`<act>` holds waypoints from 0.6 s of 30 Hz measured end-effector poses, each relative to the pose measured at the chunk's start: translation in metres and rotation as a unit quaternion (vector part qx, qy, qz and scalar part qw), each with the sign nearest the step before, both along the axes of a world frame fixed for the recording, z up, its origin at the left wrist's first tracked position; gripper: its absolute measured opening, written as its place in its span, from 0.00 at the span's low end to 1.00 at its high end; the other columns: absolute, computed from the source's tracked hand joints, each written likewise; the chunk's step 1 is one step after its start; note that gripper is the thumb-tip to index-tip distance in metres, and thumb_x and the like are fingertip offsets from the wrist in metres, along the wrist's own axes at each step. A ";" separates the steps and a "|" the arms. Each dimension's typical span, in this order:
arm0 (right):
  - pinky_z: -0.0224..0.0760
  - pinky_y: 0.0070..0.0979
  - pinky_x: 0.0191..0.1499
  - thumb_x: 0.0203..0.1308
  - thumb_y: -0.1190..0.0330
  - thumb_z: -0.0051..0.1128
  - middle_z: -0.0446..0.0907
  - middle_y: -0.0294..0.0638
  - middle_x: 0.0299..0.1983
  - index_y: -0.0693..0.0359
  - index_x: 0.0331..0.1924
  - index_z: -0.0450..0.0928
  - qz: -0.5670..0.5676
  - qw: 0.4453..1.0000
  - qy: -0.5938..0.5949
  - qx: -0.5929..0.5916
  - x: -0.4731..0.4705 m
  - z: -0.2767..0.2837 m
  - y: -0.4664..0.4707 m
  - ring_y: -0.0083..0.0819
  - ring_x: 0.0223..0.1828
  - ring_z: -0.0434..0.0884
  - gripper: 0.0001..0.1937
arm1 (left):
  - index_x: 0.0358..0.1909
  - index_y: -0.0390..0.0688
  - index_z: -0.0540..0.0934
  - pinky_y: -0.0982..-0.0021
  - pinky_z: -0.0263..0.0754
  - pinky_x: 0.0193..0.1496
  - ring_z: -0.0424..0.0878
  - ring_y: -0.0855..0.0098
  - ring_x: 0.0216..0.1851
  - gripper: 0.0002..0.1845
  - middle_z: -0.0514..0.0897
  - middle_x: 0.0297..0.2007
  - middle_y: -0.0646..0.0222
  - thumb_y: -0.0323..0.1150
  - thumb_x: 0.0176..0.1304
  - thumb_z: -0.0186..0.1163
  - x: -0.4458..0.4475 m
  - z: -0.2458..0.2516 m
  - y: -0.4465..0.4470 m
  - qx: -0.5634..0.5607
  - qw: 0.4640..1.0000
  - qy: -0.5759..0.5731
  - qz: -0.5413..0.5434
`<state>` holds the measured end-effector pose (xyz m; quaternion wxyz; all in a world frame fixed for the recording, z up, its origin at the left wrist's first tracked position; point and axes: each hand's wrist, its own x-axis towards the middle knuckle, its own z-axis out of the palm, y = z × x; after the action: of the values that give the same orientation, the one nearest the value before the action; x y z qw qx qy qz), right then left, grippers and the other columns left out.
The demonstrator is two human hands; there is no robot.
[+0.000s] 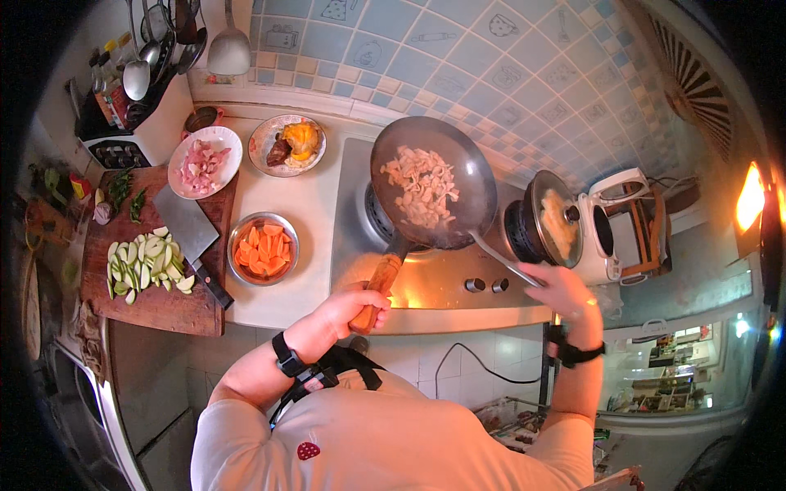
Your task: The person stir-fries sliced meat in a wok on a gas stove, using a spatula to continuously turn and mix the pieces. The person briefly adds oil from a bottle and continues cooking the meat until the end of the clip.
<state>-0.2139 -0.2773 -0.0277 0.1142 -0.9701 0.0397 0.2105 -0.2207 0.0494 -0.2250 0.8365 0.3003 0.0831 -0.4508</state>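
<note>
My left hand (351, 309) grips the wooden handle (379, 288) of a dark wok (393, 138), which is tilted over the left burner of a gas stove (350, 202). Pale sliced meat (424, 187) lies spread across the wok's inside. In my right hand (562, 289) is the metal handle of a cooking spatula (500, 258); its far end reaches the wok's near right rim, and the blade cannot be made out.
Left of the stove are a bowl of sliced carrots (263, 248), a plate of egg (301, 144), and a plate of pink meat (202, 162). A cleaver (187, 224) lies beside sliced green vegetable (144, 261) on a chopping board (147, 316). A lidded pan (559, 218) stands right.
</note>
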 end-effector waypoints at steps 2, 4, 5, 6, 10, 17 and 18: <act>0.66 0.17 0.32 0.52 0.74 0.58 0.76 0.32 0.28 0.59 0.57 0.74 -0.035 0.988 -0.048 0.144 0.013 -0.034 0.015 0.16 0.28 0.70 0.24 | 0.42 0.36 0.72 0.74 0.72 0.27 0.75 0.76 0.24 0.16 0.76 0.26 0.70 0.26 0.52 0.61 0.000 0.001 0.001 0.000 1.000 -0.008 -0.004; 0.66 0.16 0.34 0.53 0.74 0.58 0.76 0.31 0.30 0.59 0.57 0.73 -0.107 0.971 -0.026 0.214 0.013 -0.042 0.015 0.15 0.30 0.71 0.24 | 0.39 0.37 0.71 0.73 0.72 0.28 0.75 0.74 0.24 0.12 0.75 0.25 0.68 0.27 0.54 0.59 0.000 0.003 0.002 0.003 1.000 -0.012 0.001; 0.67 0.17 0.37 0.54 0.73 0.58 0.77 0.31 0.33 0.60 0.58 0.73 -0.079 0.975 -0.035 0.205 0.009 -0.041 0.012 0.16 0.33 0.72 0.24 | 0.37 0.38 0.70 0.73 0.72 0.28 0.74 0.74 0.24 0.10 0.75 0.25 0.68 0.27 0.55 0.58 0.000 0.003 0.002 0.005 1.000 -0.020 0.008; 0.68 0.17 0.40 0.54 0.72 0.59 0.78 0.32 0.36 0.60 0.58 0.73 -0.058 0.977 -0.033 0.202 0.003 -0.035 0.007 0.17 0.36 0.74 0.24 | 0.37 0.38 0.70 0.73 0.72 0.28 0.74 0.74 0.24 0.10 0.75 0.25 0.68 0.27 0.54 0.59 0.000 0.004 0.002 0.007 1.000 -0.005 0.007; 0.69 0.18 0.44 0.55 0.74 0.58 0.79 0.31 0.40 0.60 0.60 0.70 -0.056 0.979 0.059 0.188 -0.014 -0.022 0.005 0.16 0.39 0.74 0.26 | 0.37 0.39 0.71 0.74 0.72 0.28 0.74 0.74 0.24 0.10 0.75 0.25 0.68 0.27 0.54 0.59 0.000 0.005 0.001 0.013 1.000 -0.001 0.007; 0.66 0.15 0.28 0.58 0.75 0.55 0.76 0.30 0.31 0.59 0.62 0.69 -0.226 0.821 -0.056 0.520 0.028 -0.151 0.028 0.15 0.25 0.70 0.25 | 0.38 0.39 0.71 0.73 0.73 0.27 0.75 0.74 0.25 0.12 0.75 0.26 0.68 0.26 0.53 0.60 0.000 0.004 0.000 0.004 1.000 -0.005 -0.003; 0.64 0.14 0.26 0.59 0.76 0.55 0.75 0.29 0.30 0.59 0.62 0.69 -0.251 0.827 -0.091 0.495 0.033 -0.161 0.024 0.15 0.23 0.68 0.24 | 0.38 0.40 0.71 0.73 0.73 0.27 0.76 0.74 0.25 0.12 0.75 0.27 0.69 0.26 0.53 0.60 -0.001 0.003 0.000 0.006 1.000 0.000 0.000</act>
<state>-0.1808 -0.2536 -0.1885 0.6312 -0.7548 0.1613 0.0772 -0.2212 0.0496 -0.2219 0.8348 0.3053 0.0853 -0.4502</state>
